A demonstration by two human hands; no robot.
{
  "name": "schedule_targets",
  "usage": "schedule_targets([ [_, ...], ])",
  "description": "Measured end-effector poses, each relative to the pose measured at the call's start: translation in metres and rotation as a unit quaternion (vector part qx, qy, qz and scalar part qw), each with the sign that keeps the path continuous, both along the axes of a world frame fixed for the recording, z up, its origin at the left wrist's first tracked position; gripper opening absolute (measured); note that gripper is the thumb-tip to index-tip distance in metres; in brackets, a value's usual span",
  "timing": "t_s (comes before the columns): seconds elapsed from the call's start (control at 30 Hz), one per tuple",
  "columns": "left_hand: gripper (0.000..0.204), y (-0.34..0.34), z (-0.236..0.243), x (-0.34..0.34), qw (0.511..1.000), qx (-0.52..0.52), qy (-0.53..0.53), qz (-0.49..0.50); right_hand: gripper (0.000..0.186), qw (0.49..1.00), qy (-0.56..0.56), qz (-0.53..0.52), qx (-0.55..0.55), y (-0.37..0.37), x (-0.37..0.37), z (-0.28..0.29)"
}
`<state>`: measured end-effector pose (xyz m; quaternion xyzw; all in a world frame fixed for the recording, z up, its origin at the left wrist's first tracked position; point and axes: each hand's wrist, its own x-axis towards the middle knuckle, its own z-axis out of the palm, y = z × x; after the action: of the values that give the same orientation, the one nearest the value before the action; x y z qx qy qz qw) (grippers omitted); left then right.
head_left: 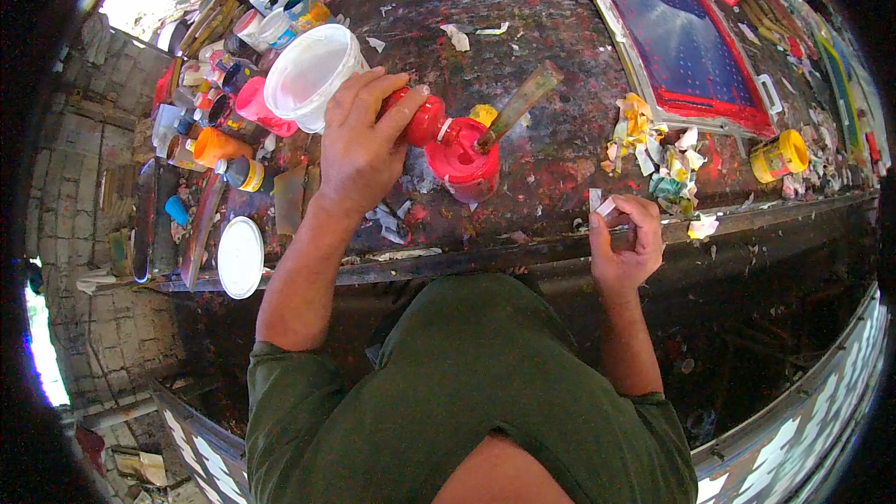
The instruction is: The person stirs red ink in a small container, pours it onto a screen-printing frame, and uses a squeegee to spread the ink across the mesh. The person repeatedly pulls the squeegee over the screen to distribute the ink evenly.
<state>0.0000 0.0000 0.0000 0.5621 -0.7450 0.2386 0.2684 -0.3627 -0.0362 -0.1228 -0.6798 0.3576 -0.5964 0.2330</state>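
Note:
My left hand (362,145) is closed around a red bottle (427,119), tilted so that its mouth sits over a red plastic pot (467,175). Red paint or ink shows inside the pot, and a flat stained stick (523,103) leans out of it. Whether anything is flowing from the bottle is too small to tell. Close to the table's front edge, my right hand (627,247) pinches a small white strip (606,207), perhaps paper or tape, between thumb and fingers. A large white tub (313,70) stands just beyond my left hand.
A red-edged printing screen (677,28) lies at the back right. Crumpled, paint-stained paper (677,173) and a yellow pot (780,157) are nearer. On the left are several paint containers, an orange pot (219,147), a dark bottle (245,175) and a white lid (241,257) at the edge.

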Motion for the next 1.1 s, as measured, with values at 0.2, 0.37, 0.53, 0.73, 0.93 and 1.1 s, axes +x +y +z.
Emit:
schedule_targets([
  [0.2, 0.062, 0.002, -0.008, 0.001, 0.999, 0.007, 0.029, 0.013, 0.043, 1.000, -0.001, 0.006, -0.010, -0.003, 0.000, 0.001],
  [0.37, 0.063, 0.004, -0.010, 0.002, 0.999, 0.003, 0.030, 0.014, 0.044, 1.000, -0.009, 0.017, 0.000, -0.003, 0.002, 0.001],
  [0.53, 0.064, 0.006, -0.007, 0.001, 0.998, 0.016, 0.051, 0.021, 0.044, 1.000, 0.003, 0.021, 0.000, -0.002, 0.005, -0.001],
  [0.73, 0.064, 0.007, -0.010, 0.002, 0.999, 0.011, 0.015, 0.026, 0.044, 1.000, -0.001, 0.026, 0.003, 0.000, 0.010, 0.000],
  [0.93, 0.070, 0.006, -0.013, 0.004, 1.000, 0.002, 0.005, 0.020, 0.046, 0.999, 0.000, 0.032, -0.005, 0.000, 0.013, -0.002],
  [1.1, 0.068, 0.006, -0.012, 0.004, 1.000, 0.000, -0.003, 0.018, 0.046, 0.999, 0.004, 0.034, -0.004, 0.001, 0.014, -0.001],
])
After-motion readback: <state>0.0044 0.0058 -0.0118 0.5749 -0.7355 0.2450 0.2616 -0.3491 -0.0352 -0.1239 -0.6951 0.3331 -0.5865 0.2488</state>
